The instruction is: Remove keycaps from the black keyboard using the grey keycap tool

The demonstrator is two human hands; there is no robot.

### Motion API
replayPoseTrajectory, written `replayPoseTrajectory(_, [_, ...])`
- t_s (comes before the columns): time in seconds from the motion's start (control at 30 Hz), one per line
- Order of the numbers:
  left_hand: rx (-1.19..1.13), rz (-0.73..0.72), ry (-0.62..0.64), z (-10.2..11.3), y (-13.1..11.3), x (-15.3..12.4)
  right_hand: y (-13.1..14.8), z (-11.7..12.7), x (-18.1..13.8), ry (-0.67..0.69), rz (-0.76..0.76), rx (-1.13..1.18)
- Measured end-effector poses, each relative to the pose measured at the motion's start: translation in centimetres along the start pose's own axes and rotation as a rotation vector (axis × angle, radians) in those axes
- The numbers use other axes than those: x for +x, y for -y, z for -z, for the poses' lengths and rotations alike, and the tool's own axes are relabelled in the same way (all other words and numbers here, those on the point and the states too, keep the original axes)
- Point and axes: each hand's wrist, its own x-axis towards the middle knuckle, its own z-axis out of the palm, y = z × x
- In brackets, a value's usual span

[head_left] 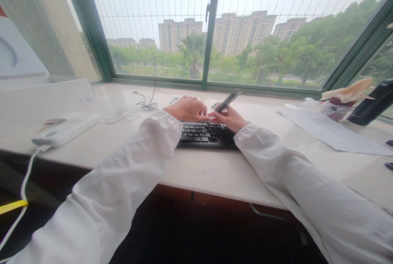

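A black keyboard (199, 135) lies on the windowsill desk in front of me. Keycaps cover its left part, while bare key sockets show toward the right. Over its back edge, my left hand (187, 109) is bent down with curled fingers. Its fingertips are mostly hidden, and I cannot make out anything in them. My right hand (231, 119) rests over the keyboard's right part, closed around a dark pen-like tool (227, 100) that slants up and away to the right. Behind the hands sit several small loose pieces (215, 104), partly covered. The two hands nearly touch.
To the left are a white power strip (69, 129) with a cable and an open white box (46, 100). A thin black cable (149, 104) lies behind. On the right are paper sheets (331, 131), crumpled plastic (336, 108) and a dark object (373, 104). The window (205, 43) borders the desk.
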Motion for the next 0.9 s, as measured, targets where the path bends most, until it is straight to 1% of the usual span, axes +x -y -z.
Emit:
replayPoseTrajectory(0.1, [0.003,0.002,0.049,-0.2,0.0,0.1,0.4,-0.5,-0.3,0.024,0.000,-0.029])
replayPoseTrajectory(0.2, [-0.002,0.008,0.067,-0.3,-0.1,0.1,0.4,-0.7,-0.3,0.025,-0.012,-0.054])
replayPoseTrajectory(0.33, [0.003,0.009,0.089,-0.4,-0.3,0.2,-0.6,-0.4,0.4,0.018,0.019,-0.059])
replayPoseTrajectory(0.43, [0.010,0.028,0.101,-0.4,-0.4,0.3,-1.5,0.0,1.1,0.001,0.072,-0.133])
replayPoseTrajectory(0.5, [0.008,0.032,0.101,-0.4,-0.4,0.3,-1.8,0.1,1.3,-0.007,0.078,-0.175])
replayPoseTrajectory(0.73, [-0.023,0.010,0.100,-0.5,-0.3,0.2,-1.1,0.0,0.7,-0.048,0.084,-0.283])
replayPoseTrajectory(0.9, [-0.034,-0.016,0.098,-0.4,-0.2,0.1,-0.8,0.0,0.4,-0.053,0.066,-0.315])
